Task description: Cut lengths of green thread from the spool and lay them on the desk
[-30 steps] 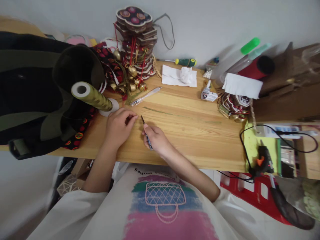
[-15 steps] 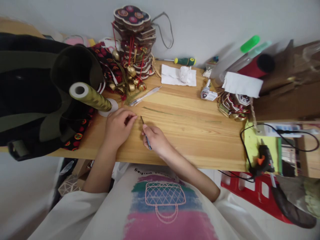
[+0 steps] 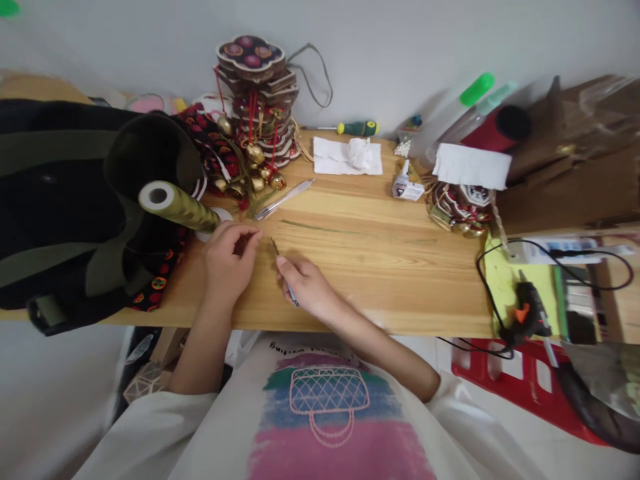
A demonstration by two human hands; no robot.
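The right hand (image 3: 305,288) lies on the table (image 3: 370,267) just left of the frame's middle, fingers curled around a thin tool (image 3: 283,275) held like a pen; its dark tip points up and to the left, toward the other hand, and a bluish end pokes out below the palm. The left hand (image 3: 227,261) sits just to the left, knuckles up, thumb and forefinger drawn together as if pinching something too small to make out. The tool tip and those fingertips are near each other but apart.

Just above the left hand a spool (image 3: 177,205) of olive-gold thread leans out over the table's edge, resting against a dark bag (image 3: 60,193) that fills the left of the frame. Above the hands lies a clear pen (image 3: 284,199), and a faint green line runs across the wood to its right. Higher up, a stack of ornaments (image 3: 255,87) with brass bells stands against the wall. Right of it lie a tissue (image 3: 347,157) and a screwdriver (image 3: 356,128). At the right edge a glue gun (image 3: 531,312) rests on a green pad.
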